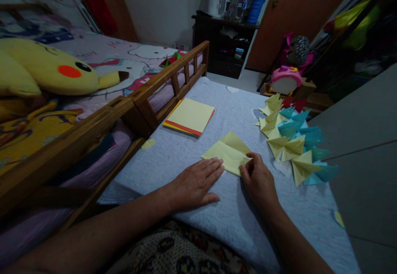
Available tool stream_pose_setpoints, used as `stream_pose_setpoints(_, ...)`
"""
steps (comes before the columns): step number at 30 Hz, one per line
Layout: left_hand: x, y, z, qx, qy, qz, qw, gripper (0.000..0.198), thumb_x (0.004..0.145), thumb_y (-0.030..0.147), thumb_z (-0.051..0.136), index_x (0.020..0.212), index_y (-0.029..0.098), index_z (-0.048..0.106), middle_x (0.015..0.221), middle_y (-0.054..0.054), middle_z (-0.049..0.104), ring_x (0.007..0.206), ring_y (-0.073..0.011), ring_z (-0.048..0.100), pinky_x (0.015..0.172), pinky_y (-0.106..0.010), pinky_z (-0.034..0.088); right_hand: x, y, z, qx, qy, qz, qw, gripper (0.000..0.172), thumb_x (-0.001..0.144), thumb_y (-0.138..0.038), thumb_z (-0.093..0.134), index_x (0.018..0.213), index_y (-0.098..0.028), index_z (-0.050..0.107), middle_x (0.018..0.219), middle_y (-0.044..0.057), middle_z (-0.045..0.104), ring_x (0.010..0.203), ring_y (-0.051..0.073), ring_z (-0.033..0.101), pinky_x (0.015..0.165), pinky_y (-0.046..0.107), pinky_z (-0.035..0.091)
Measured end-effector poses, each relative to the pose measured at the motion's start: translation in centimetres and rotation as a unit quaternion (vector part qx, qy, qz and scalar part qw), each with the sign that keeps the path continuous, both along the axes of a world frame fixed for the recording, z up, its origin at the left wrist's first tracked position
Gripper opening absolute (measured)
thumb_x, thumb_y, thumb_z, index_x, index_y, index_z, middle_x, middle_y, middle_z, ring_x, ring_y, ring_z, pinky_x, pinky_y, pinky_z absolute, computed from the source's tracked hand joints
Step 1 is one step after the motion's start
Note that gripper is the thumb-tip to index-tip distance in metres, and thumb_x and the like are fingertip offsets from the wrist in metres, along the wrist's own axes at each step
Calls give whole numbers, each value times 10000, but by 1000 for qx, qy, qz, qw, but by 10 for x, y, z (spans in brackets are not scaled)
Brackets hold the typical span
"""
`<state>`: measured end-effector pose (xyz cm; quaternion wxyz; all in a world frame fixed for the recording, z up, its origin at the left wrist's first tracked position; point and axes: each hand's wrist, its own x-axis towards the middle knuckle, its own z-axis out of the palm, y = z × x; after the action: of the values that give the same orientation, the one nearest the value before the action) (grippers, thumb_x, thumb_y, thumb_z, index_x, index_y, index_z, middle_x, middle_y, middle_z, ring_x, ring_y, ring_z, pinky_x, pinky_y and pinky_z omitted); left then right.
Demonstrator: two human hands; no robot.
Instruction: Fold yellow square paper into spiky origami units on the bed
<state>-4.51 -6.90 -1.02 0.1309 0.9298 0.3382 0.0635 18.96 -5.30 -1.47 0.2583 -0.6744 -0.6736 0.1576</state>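
Observation:
A partly folded sheet of yellow paper (pixel 228 152) lies on the pale blue quilted surface (pixel 192 150) in front of me. My left hand (pixel 194 183) rests flat beside it, fingers stretched out, with the fingertips touching the sheet's near left edge. My right hand (pixel 257 179) pinches the near right corner of the same sheet between thumb and fingers.
A stack of square coloured paper (pixel 190 117), yellow on top, lies further back on the left. Several folded yellow, blue and red paper pieces (pixel 291 141) lie in a row on the right. A wooden bed rail (pixel 149 96) borders the left side, with a yellow plush toy (pixel 52 69) behind it.

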Motion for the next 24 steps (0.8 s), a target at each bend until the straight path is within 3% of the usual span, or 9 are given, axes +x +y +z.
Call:
stream_pose_setpoints(9,-2,0,2,-3,16,9,1000,747,964,548,553,1510,88,337,1608,-209,321,1505,-313,270,1227,-448,254,1,1,0,-8,4,0,1000,377,844,-333,474,1170,-154,539,762,39,629,696,219,596,663,323,420)
stream_pose_setpoints(17,-21,2,0,11,17,31,999,742,962,511,568,1509,69,330,1595,-227,335,1486,-325,313,1219,-446,274,1,0,2,-11,-4,5,1000,386,841,-344,466,1169,-153,535,766,42,627,694,220,590,672,331,417)
stream_pose_setpoints(21,-36,3,-3,23,-3,54,998,646,989,435,529,1497,80,348,1572,-221,378,1448,-316,375,1187,-460,333,1,1,1,-12,-5,4,1000,387,835,-336,471,1172,-155,532,766,38,626,696,215,586,663,322,411)
stream_pose_setpoints(24,-44,4,-2,39,-43,113,992,501,1003,337,480,1446,113,410,1506,-197,465,1392,-309,430,1146,-492,382,0,1,1,-11,-5,3,1000,384,838,-327,473,1177,-156,530,764,35,627,695,213,585,659,318,407)
